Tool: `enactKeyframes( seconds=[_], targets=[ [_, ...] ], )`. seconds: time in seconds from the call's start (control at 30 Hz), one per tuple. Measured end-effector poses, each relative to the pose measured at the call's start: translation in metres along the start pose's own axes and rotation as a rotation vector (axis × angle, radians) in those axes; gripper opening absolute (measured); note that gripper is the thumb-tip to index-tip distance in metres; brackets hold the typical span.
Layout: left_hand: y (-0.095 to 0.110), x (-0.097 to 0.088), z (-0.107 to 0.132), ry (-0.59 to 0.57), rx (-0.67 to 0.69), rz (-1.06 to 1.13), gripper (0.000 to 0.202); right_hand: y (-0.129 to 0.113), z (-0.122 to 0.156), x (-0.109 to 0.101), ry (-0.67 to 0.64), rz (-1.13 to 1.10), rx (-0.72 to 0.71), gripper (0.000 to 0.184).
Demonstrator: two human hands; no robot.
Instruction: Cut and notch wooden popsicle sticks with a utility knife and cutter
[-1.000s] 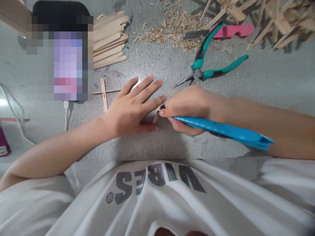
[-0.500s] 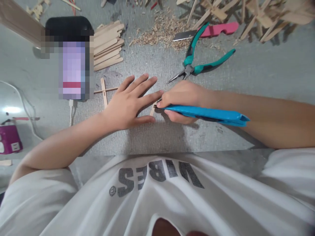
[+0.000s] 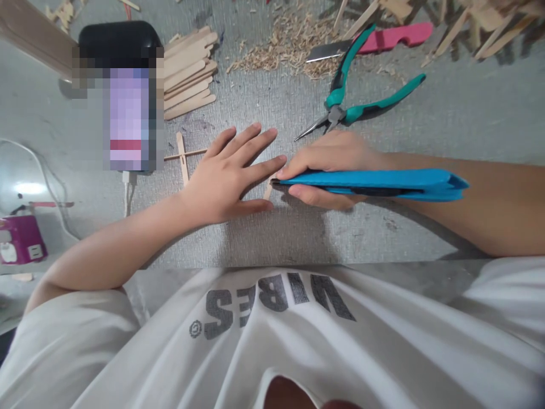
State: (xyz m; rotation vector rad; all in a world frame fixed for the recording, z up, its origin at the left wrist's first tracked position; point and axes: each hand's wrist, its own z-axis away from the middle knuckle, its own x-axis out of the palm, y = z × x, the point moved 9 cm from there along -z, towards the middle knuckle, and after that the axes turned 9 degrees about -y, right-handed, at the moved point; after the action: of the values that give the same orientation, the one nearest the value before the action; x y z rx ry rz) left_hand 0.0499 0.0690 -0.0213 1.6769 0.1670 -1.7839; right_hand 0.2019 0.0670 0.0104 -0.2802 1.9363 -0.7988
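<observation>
My left hand (image 3: pixel 227 176) lies flat on the grey mat with fingers spread, pressing down a small wooden craft stick (image 3: pixel 268 192) whose end shows between thumb and fingers. My right hand (image 3: pixel 330 167) is closed around a blue utility knife (image 3: pixel 370 184). The knife's tip rests on the stick's end, right beside my left fingertips. The knife handle lies level and points right along my forearm.
A cross of thin sticks (image 3: pixel 183 157) lies left of my hand. A stack of craft sticks (image 3: pixel 187 74), a phone (image 3: pixel 123 91), teal pliers (image 3: pixel 353 96), a pink knife (image 3: pixel 383 37), wood shavings (image 3: pixel 293 42) and stick pieces (image 3: pixel 468 23) lie beyond. A purple device (image 3: pixel 21 244) sits far left.
The blue knife's handle has swung up from a downward slant to lie level. My left hand stays flat on the stick. The view has shifted slightly.
</observation>
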Motion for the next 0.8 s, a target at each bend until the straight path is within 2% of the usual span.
enactKeyframes(
  seconds=[0.07, 0.27, 0.43, 0.53, 0.67, 0.8],
  targets=[
    [0.001, 0.0, 0.0, 0.001, -0.001, -0.006, 0.082, -0.001, -0.003, 0.0, -0.017, -0.018, 0.004, 0.012],
    [0.0, 0.001, 0.0, 0.007, -0.011, 0.006, 0.082, 0.012, 0.005, 0.007, -0.07, 0.007, 0.148, 0.018],
    [-0.001, -0.002, 0.001, 0.039, -0.013, 0.047, 0.08, 0.01, 0.009, 0.008, -0.043, 0.089, 0.14, 0.017],
    [0.0, -0.007, 0.003, 0.086, -0.032, 0.066, 0.067, 0.002, 0.009, 0.006, -0.007, 0.113, 0.091, 0.016],
    [0.0, -0.011, 0.005, 0.154, -0.051, 0.051, 0.038, 0.006, 0.011, 0.008, -0.03, 0.081, 0.14, 0.021],
    [-0.001, -0.013, 0.005, 0.216, -0.048, 0.013, 0.033, 0.01, 0.016, 0.009, -0.046, 0.029, 0.178, 0.026]
  ],
)
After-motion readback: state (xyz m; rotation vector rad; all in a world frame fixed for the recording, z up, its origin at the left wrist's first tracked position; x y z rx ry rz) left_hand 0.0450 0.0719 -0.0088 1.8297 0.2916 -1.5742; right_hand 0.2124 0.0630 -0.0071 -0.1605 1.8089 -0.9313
